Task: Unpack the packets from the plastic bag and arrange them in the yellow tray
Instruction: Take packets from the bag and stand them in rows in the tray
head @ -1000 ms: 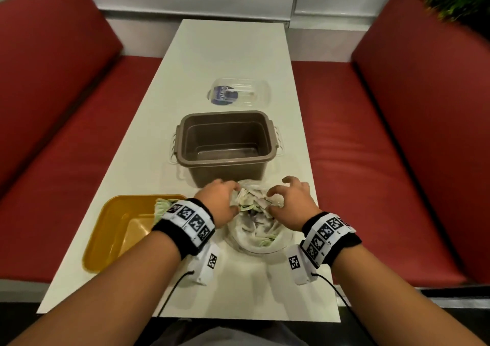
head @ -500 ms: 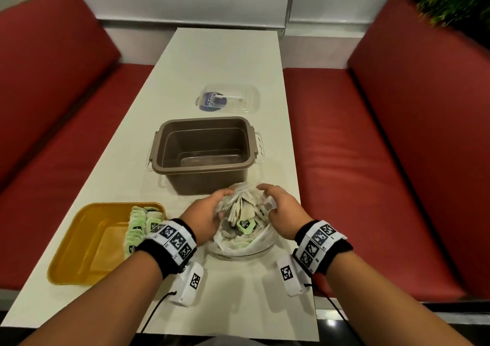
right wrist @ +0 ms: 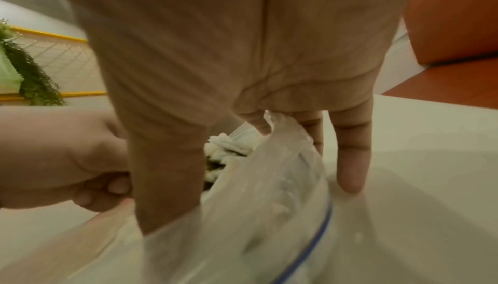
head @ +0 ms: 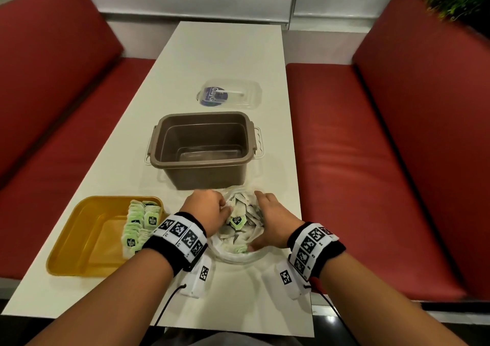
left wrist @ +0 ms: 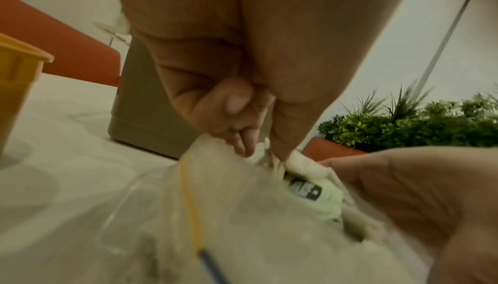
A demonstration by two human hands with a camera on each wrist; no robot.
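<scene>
Far left, near the worktop's front-left corner, I've got the tray with a batch of packets stood in rows along its right side, green labels facing up. Just right of that comes my left hand, fingers curled in and pinching the left lip of the bag, as the left wrist view shows. The bag sits at the front edge of the worktop, mouth held wide between both hands, and it's stuffed with loose packets, mostly pale with one green-labelled one on top. Right hand has the opposite lip: thumb down inside the bag, the plastic caught against the bases of the fingers, and the little finger stretched out straight toward the worktop on the outside. Behind the bag, about mid-worktop, is a brown tub with nothing visible inside it, and beyond that a clear lid with a dark blue sticker lying flat. Red bench seats run down both long sides.
</scene>
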